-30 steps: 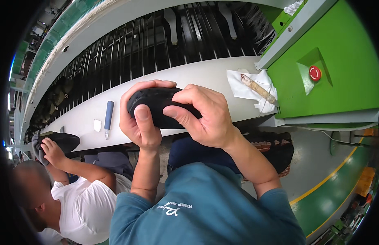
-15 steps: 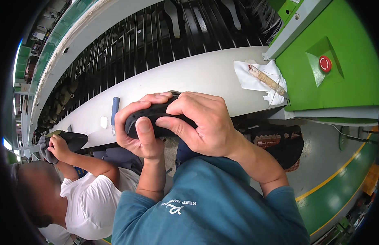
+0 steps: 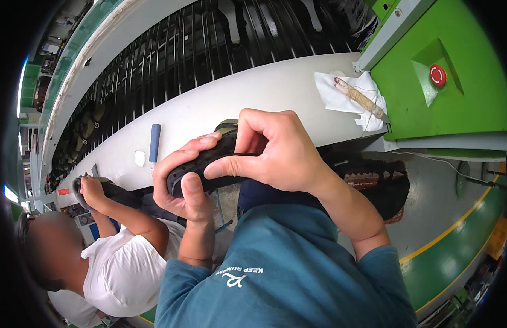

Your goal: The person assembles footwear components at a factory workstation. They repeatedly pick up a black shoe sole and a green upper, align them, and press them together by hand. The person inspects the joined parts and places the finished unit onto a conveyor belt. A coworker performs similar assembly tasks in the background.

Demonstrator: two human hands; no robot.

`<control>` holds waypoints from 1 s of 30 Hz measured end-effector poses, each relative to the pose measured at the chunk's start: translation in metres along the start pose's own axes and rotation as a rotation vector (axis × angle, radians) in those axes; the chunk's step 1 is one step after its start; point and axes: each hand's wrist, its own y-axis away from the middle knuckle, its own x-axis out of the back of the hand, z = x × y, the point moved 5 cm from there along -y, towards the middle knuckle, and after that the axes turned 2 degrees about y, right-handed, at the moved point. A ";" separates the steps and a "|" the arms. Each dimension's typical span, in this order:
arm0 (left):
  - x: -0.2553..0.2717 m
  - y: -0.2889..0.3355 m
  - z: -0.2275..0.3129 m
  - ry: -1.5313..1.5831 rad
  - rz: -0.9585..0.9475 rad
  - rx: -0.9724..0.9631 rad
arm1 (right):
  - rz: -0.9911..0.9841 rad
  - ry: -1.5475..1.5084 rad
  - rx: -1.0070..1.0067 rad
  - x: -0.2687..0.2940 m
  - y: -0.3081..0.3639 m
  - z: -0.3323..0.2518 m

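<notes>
Both my hands hold a black-soled sandal (image 3: pixel 225 146) in front of my chest, over the near edge of the white bench. My left hand (image 3: pixel 190 188) wraps round one end, thumb on the near side and fingers along the far side. With a bent grip, my right hand (image 3: pixel 283 150) pinches the sandal's middle, the thumb lying along the sole and the fingers curled over the far edge. An olive part of the sandal shows beyond the sole. My right hand covers its other end.
On the white bench (image 3: pixel 253 90) lie a blue-handled tool (image 3: pixel 155 143), a small white piece (image 3: pixel 140 158) and a cloth (image 3: pixel 325 87) under a wrapped stick (image 3: pixel 358 101). Rollers (image 3: pixel 182 60) run behind. A green housing with a red button (image 3: pixel 438 75) stands right; a co-worker (image 3: pixel 122 268) sits left.
The sandal has tilted in my hands, so more of its olive part shows. My right hand's fingers have lifted and bent more. The co-worker's hands and dark shoe have shifted.
</notes>
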 end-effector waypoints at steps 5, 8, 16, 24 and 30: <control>0.012 -0.003 0.002 -0.063 -0.018 0.114 | 0.094 0.007 0.330 -0.008 0.009 0.006; 0.016 -0.002 0.004 -0.091 -0.053 0.094 | 0.103 0.000 0.377 -0.008 0.014 0.008; 0.014 -0.005 0.004 -0.063 -0.124 0.035 | 0.025 -0.103 0.206 -0.005 0.014 0.006; 0.010 -0.005 0.007 -0.118 -0.055 0.082 | -0.181 -0.056 -0.142 0.001 -0.003 0.018; 0.012 -0.015 0.002 -0.099 -0.078 0.106 | -0.085 0.002 -0.078 -0.002 -0.003 0.036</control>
